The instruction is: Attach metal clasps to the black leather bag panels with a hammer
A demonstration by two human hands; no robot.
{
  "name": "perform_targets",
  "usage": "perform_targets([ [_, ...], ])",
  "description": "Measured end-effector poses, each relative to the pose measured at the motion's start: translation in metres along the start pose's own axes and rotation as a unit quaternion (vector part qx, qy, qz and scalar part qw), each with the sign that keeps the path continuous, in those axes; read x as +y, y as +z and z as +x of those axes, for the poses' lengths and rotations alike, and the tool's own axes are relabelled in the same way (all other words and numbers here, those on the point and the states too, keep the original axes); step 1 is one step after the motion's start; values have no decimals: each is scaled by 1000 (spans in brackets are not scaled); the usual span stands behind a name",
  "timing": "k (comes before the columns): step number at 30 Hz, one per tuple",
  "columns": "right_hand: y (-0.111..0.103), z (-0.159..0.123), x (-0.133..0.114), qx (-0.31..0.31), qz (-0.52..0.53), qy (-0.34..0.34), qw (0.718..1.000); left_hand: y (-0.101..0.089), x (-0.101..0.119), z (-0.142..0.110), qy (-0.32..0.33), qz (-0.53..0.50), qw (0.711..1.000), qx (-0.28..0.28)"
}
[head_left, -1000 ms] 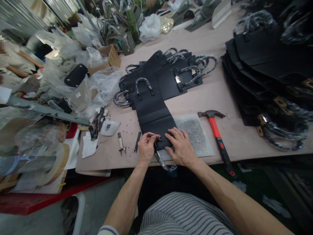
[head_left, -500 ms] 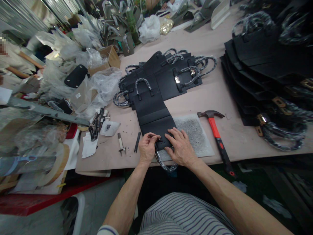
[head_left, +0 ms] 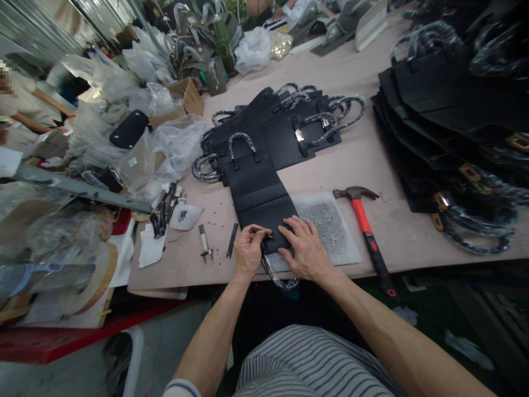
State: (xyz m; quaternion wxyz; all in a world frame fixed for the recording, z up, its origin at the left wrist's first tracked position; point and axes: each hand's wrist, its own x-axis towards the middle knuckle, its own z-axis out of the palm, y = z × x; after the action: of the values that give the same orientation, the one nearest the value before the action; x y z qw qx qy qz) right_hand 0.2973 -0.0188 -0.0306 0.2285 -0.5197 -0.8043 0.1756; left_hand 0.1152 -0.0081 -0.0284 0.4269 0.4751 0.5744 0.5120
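A flat black bag panel (head_left: 261, 184) with plastic-wrapped handles lies in front of me, its near end on a worn pale slab (head_left: 330, 234). My left hand (head_left: 249, 248) is closed in a pinch over the panel's near left part, on a small thin dark piece too small to name. My right hand (head_left: 306, 245) rests on the panel's right edge, fingers spread and holding nothing. Below both hands a wrapped handle (head_left: 281, 280) hangs at the table's edge. To the right lies a claw hammer (head_left: 366, 223) with a red and black grip.
Black bag pieces (head_left: 293, 129) lie beyond the panel, and a tall stack of them (head_left: 450, 105) stands at right. Small tools (head_left: 204, 242) and a black strip (head_left: 232, 241) lie at left. Plastic bags and a cardboard box (head_left: 188, 99) crowd the far left, where another person's arm (head_left: 52, 102) shows.
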Motion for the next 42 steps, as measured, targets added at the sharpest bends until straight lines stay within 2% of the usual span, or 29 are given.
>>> perform_targets([
  [14, 1, 0, 1, 4, 4, -2, 1000, -2, 0, 1, 4, 5, 1000, -17],
  [23, 3, -1, 2, 12, 13, -6, 1000, 3, 8, -1, 115, 133, 984, -28],
  [26, 3, -2, 6, 23, 58, -19, 998, 6, 8, -3, 125, 151, 981, -15],
  [28, -3, -2, 15, 58, 114, -20, 992, 8, 7, -5, 127, 151, 980, -7],
  [30, -15, -4, 30, 124, 139, 8, 982, 11, 5, -6, 128, 147, 981, 1],
  [33, -39, -14, 64, 197, 55, 94, 974, 14, 2, -6, 128, 147, 981, 14],
  [35, -54, -26, 88, 173, -33, 161, 971, 16, 1, -5, 120, 149, 981, 32],
  [38, -66, -46, 114, 89, -126, 249, 956, 17, 2, -3, 105, 155, 981, 46],
  [42, -65, -57, 123, 39, -173, 272, 946, 18, 4, -4, 109, 166, 979, 47],
])
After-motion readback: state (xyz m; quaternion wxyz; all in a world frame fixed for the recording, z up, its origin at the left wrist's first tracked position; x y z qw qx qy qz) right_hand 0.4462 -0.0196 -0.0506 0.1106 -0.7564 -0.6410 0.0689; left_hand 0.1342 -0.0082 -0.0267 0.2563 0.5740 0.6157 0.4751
